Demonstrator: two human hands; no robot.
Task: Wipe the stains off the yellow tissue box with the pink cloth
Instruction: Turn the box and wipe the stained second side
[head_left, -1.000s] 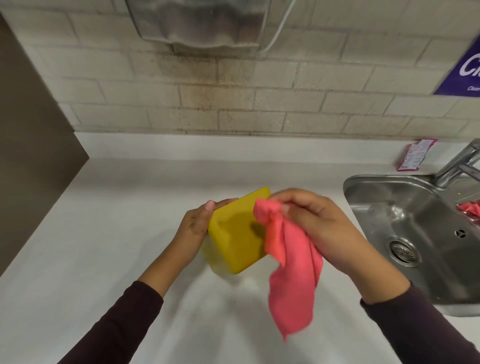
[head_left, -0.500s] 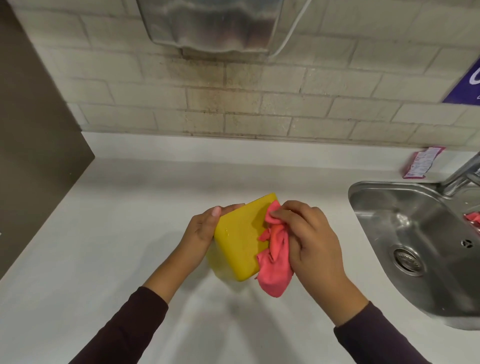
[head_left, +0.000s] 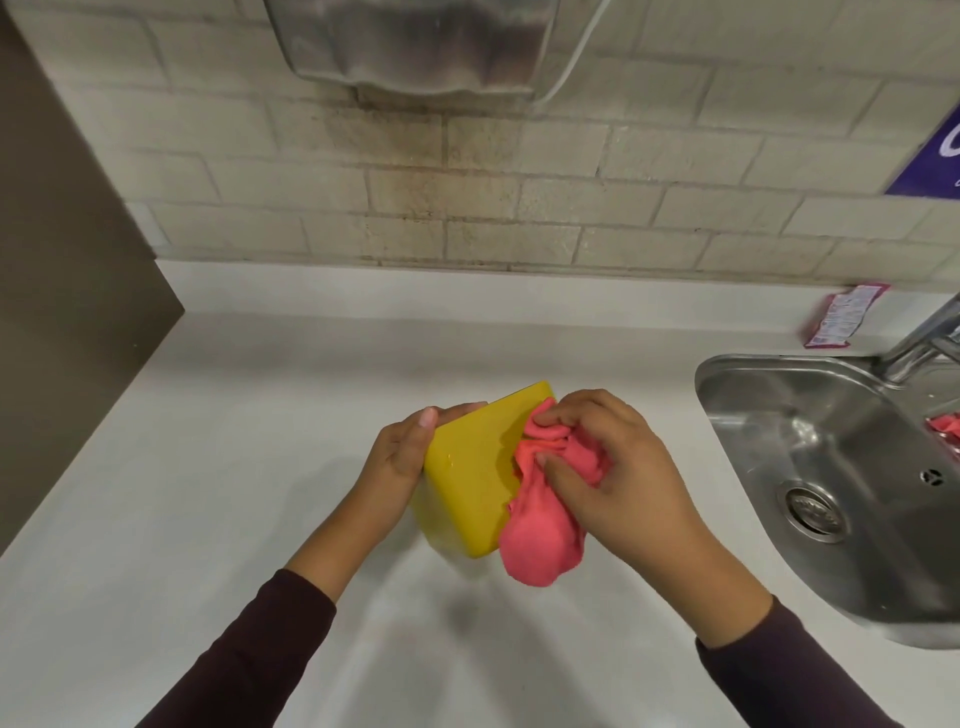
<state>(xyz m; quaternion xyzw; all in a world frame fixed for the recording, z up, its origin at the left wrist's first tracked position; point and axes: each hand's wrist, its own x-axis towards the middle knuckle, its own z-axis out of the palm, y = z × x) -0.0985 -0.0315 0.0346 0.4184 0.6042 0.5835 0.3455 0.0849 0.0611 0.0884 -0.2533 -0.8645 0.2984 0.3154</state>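
Head view: pink cloth (head_left: 540, 535) lower now, seemingly more bunched (both hands gripping, yellow tissue box (head_left: 472, 478) steady).

Two bare hands, left (head_left: 397, 462) and right (head_left: 618, 483), short plain nails, both forearms in dark maroon long sleeves (head_left: 270, 639) ending above the wrists.

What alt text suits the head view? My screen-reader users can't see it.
A right hand presses a bunched pink cloth against a yellow tissue box gripped by the left hand above a white counter. A steel sink lies to the right.
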